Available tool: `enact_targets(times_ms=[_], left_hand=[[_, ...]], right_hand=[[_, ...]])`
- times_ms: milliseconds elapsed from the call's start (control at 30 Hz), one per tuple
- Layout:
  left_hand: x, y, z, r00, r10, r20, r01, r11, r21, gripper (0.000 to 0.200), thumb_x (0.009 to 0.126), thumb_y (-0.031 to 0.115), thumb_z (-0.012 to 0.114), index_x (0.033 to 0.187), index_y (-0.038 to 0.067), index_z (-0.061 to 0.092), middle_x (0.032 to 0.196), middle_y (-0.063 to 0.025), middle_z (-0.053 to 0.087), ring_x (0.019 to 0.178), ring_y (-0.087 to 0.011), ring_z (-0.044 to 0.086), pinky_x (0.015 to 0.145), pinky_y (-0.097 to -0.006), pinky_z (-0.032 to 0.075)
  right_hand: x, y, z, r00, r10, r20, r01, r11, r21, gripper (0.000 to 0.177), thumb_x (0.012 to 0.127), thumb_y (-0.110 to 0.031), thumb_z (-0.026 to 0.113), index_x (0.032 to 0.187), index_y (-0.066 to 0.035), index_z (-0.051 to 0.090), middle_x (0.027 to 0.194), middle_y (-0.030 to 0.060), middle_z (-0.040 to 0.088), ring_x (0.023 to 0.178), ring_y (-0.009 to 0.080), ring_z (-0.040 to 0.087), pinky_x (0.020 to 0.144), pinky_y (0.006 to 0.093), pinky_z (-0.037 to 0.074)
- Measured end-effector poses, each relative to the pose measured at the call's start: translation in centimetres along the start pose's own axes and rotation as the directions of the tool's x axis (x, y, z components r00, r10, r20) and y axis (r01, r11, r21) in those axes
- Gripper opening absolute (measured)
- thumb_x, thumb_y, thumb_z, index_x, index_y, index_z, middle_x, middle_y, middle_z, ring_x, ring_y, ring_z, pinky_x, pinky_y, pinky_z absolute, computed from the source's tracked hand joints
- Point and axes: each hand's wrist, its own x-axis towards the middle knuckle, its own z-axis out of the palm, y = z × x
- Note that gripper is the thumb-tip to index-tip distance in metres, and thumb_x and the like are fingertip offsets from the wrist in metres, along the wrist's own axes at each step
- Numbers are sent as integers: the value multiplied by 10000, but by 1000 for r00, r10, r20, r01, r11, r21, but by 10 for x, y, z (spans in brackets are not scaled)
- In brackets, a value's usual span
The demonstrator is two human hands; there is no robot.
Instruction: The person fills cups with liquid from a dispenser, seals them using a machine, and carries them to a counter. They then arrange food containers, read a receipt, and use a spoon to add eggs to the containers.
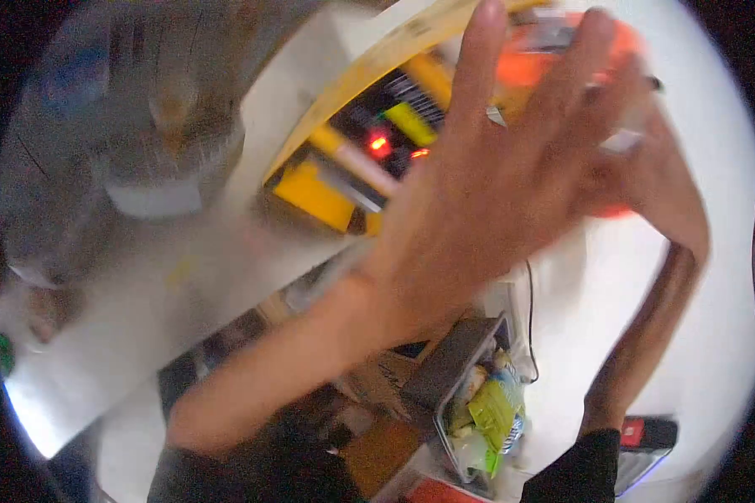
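Orange-red rounded item point(518, 71), 1 pc., partly hidden; loc.: just R of yellow frame point(376, 60), behind the fingers of L hand point(495, 172), showing again below the overlap w/ R hand point(658, 180). L hand: fingers spread, reaching up, blurred; contact w/ item can't be told. R hand: bent at wrist, R of frame, beside/overlapping L; finger state can't be told, blurred. Red lights point(379, 144): inside frame. Tray point(441, 419) w/ green packet point(491, 411): below frame, to R. Black cable point(531, 335): near tray.
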Motion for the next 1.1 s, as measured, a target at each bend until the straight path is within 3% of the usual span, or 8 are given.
enact_targets(times_ms=[67,200,267,300,333,500,667,1100], left_hand=[[56,2,-1,932,307,193,-337,930,150,332,902,303,589,1196,147,592,1347,-97,565,1405,-313,425,1153,-611,327],[96,-7,11,821,405,402,-525,813,252,417,872,254,619,1259,106,579,1178,-112,581,1207,-286,542,1155,-523,350],[111,-3,3,771,412,485,-585,759,284,442,876,256,615,1277,77,565,1188,-130,584,1196,-307,548,1153,-527,352],[113,0,1,742,409,531,-613,734,292,456,877,257,613,1286,63,558,1193,-139,586,1190,-318,551,1152,-530,353],[116,4,1,717,394,575,-628,722,289,482,882,246,601,1322,60,541,1229,-143,573,1218,-331,537,1161,-530,345],[123,17,1,630,323,706,-671,684,286,529,897,222,567,1382,19,502,1317,-181,539,1265,-377,509,1185,-525,326],[122,19,4,617,322,718,-682,673,285,524,895,226,564,1367,6,507,1305,-192,554,1247,-376,520,1154,-497,369],[128,24,-2,608,311,730,-690,662,293,494,886,218,568,1310,-31,532,1304,-180,564,1218,-352,535,1100,-459,415]], right_hand=[[12,-2,-22,984,4,178,-30,989,144,806,774,-136,877,1462,-19,476,1402,131,562,1212,218,601,1033,365,501],[44,38,-99,920,106,376,-220,936,274,645,863,-137,779,1436,-7,513,1272,99,654,1159,186,625,1006,326,502],[83,83,-118,993,114,31,-118,942,314,597,875,-249,776,1379,-5,571,1231,125,681,1137,216,648,991,346,517],[106,101,-111,980,157,-121,-146,985,94,658,832,-328,809,1362,-9,584,1247,145,676,1143,232,653,984,362,524],[128,116,-97,946,173,-275,-213,969,-123,724,789,-407,843,1345,-14,597,1263,164,671,1148,248,657,977,378,531],[184,158,0,970,241,37,-200,872,-447,980,590,-548,908,1297,8,519,1186,258,630,1045,421,646,903,461,557],[168,145,10,970,221,-101,-243,872,-426,912,534,-526,889,1118,43,480,1085,273,643,986,436,653,846,470,565],[206,182,-24,860,356,366,-301,932,-201,872,494,-479,890,1052,109,571,967,273,684,919,351,690,783,417,555]])
